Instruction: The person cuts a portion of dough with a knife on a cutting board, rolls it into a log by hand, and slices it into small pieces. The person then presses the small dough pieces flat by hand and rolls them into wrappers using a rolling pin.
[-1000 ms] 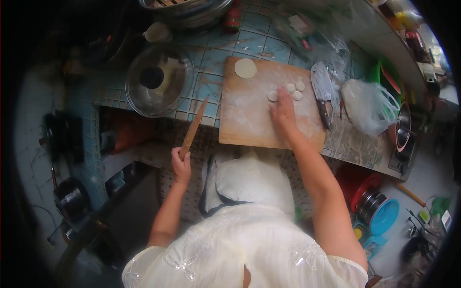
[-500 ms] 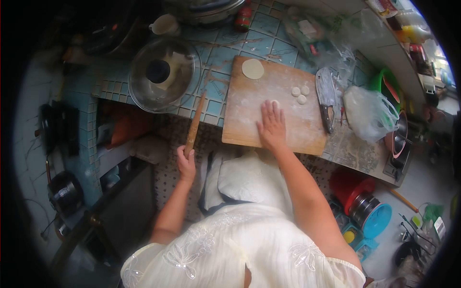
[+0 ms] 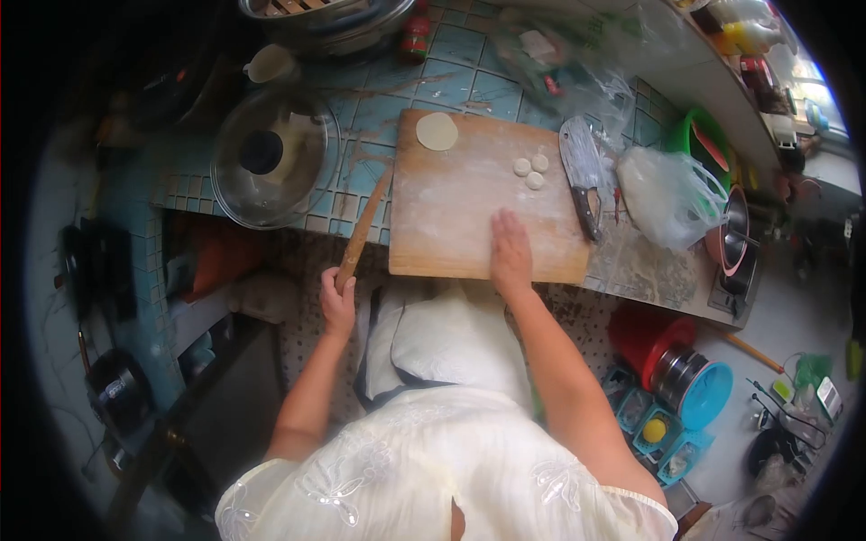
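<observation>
My left hand [image 3: 337, 303] is wrapped round the lower end of a wooden rolling pin [image 3: 364, 224], which points up beside the board's left edge. My right hand [image 3: 511, 252] lies flat, palm down, near the front of the floured wooden board [image 3: 442, 234]; anything under the palm is hidden. Three small dough pieces [image 3: 535, 180] sit together on the board's right part. A rolled round wrapper [image 3: 437, 132] rests at its top left. Along the right edge lies a cleaver [image 3: 582, 171] with a dark handle.
A glass lid [image 3: 276, 194] with a black knob is left of the board. A plastic bag [image 3: 667, 203] and a green bowl [image 3: 699, 135] stand to the right. Farther back are a cup [image 3: 271, 65], a red bottle [image 3: 415, 38] and a steamer [image 3: 347, 27]. A red bucket [image 3: 645, 338] is below.
My right hand has moved from the small dough pieces to the front of the board and lies flat. Fewer pieces show in the group. My left hand still holds the rolling pin.
</observation>
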Motion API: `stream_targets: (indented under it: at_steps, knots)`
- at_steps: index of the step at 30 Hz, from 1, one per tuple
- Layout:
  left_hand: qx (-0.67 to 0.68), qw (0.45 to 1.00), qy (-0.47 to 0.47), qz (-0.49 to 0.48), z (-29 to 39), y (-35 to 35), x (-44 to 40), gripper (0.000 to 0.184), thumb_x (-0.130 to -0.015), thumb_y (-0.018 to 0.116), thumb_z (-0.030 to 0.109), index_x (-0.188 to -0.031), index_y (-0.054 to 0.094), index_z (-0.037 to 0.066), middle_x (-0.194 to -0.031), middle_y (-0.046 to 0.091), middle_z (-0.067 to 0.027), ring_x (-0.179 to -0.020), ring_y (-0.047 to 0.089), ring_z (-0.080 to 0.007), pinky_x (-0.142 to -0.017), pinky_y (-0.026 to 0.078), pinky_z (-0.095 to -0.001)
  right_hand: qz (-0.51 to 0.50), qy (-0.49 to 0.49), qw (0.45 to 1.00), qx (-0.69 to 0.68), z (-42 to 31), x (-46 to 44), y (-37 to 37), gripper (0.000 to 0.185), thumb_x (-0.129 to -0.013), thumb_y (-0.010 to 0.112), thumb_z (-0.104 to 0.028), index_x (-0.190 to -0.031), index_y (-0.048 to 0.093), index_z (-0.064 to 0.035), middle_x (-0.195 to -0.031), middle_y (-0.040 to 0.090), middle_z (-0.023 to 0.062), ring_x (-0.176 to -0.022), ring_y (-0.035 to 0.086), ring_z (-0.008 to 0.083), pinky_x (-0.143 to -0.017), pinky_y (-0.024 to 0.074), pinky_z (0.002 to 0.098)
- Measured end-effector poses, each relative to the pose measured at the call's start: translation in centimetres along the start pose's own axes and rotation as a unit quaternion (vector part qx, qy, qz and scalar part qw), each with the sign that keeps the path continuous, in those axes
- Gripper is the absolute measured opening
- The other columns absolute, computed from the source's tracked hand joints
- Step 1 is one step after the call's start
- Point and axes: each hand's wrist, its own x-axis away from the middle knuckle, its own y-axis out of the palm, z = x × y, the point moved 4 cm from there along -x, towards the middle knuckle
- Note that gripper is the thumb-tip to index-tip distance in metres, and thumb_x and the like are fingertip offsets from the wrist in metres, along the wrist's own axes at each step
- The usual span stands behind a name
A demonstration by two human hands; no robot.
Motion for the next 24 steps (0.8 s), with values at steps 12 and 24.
stream_targets:
  at_steps: [12,24]
  knots:
    - [-0.007,0.999,0.009,-0.031,1.6,0.4,-0.6,0.030,-0.090,0.060,0.023,-0.109,0.051,0.001,-0.091,0.059,-0.0163,-0.082,0.058,-0.0320,-0.075,0.046,-0.0368,0.162,0.205,0.965,0.007,6.0,-4.5,-0.9,0.044,-0.090,0.045,-0.006,-0.133,0.042,0.0001,-0.144,0.035,0.0199,-0.135,0.031,0.0370,-0.112,0.0256,0.0465]
    - [0.013,0.999,-0.009,-0.040,4.5,1.6,-2.6,0.030,-0.089,0.062,0.021,-0.108,0.051,0.001,-0.096,0.058,-0.0168,-0.086,0.058,-0.0320,-0.078,0.045,-0.0371,0.057,0.017,0.993,-0.105,-3.7,-4.6,0.1,0.052,-0.090,0.047,-0.011,-0.139,0.034,-0.0003,-0.147,0.031,0.0189,-0.138,0.026,0.0347,-0.114,0.0199,0.0469]
